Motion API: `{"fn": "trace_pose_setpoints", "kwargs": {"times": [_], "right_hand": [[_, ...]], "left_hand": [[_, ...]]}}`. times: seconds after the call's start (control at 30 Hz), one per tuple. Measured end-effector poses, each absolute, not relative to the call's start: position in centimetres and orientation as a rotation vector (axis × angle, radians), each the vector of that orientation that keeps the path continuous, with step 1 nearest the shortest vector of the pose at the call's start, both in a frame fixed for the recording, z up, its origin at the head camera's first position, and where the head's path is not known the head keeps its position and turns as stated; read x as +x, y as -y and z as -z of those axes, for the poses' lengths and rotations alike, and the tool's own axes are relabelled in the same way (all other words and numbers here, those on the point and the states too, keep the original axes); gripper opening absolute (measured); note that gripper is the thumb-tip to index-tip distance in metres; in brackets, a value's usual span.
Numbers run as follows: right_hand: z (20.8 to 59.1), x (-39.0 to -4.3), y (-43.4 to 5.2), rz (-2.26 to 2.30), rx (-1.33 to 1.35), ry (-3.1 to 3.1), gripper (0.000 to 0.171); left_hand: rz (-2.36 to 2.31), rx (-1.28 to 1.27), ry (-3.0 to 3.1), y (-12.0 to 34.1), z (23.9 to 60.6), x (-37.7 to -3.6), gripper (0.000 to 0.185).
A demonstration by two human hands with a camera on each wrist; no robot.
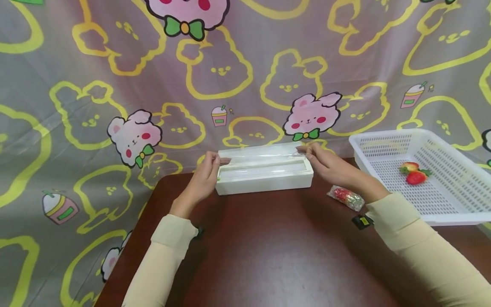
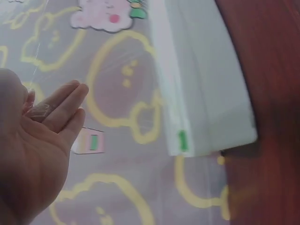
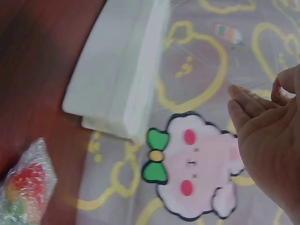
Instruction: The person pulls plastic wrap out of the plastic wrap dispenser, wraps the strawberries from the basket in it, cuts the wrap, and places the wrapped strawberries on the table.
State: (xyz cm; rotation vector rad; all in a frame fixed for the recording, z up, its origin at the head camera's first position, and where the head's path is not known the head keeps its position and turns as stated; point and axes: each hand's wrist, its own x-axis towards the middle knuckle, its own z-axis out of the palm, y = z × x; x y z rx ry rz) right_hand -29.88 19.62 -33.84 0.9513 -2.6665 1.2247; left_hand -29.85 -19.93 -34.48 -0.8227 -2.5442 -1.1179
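Observation:
A long white film-dispenser box (image 1: 264,177) lies along the far edge of the brown table (image 1: 268,247). Its lid is open and a clear film (image 1: 261,158) stretches over the top. My left hand (image 1: 210,167) pinches the film at the box's left end, and my right hand (image 1: 316,155) pinches it at the right end. In the left wrist view my left hand (image 2: 42,105) holds a bit of clear film between thumb and fingers, beside the box (image 2: 206,93). In the right wrist view my right hand (image 3: 262,93) pinches the film's edge, past the box (image 3: 117,75).
A white perforated basket (image 1: 383,136) with two strawberries (image 1: 414,174) stands at the right. A film-wrapped strawberry (image 1: 347,197) lies on the table by my right wrist, also in the right wrist view (image 3: 26,183). A cartoon-print cloth (image 1: 245,76) hangs behind the table.

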Motion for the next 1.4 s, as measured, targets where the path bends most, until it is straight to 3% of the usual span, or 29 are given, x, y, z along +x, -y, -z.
{"fn": "trace_pose_setpoints", "kwargs": {"times": [0.43, 0.67, 0.83, 1.23, 1.4], "right_hand": [[30.0, -23.9, -20.6, -0.95, 1.06, 2.499, 0.008], [28.5, -20.6, -21.1, -0.929, 1.083, 2.439, 0.015], [27.9, -18.2, -21.3, -0.91, 1.138, 2.399, 0.022], [30.3, -11.6, -22.7, -0.841, 1.233, 2.431, 0.046], [33.9, -9.4, -22.4, -0.732, 1.202, 2.591, 0.048]], "left_hand": [[0.928, -0.912, 2.441, 20.6, 30.3, -23.6, 0.013], [0.846, -0.967, 2.397, 20.9, 28.6, -20.2, 0.007], [0.836, -0.996, 2.377, 21.2, 28.1, -17.6, 0.013], [0.821, -1.104, 2.427, 21.2, 30.8, -11.4, 0.038], [0.64, -1.114, 2.466, 21.9, 34.3, -9.1, 0.02]]}}
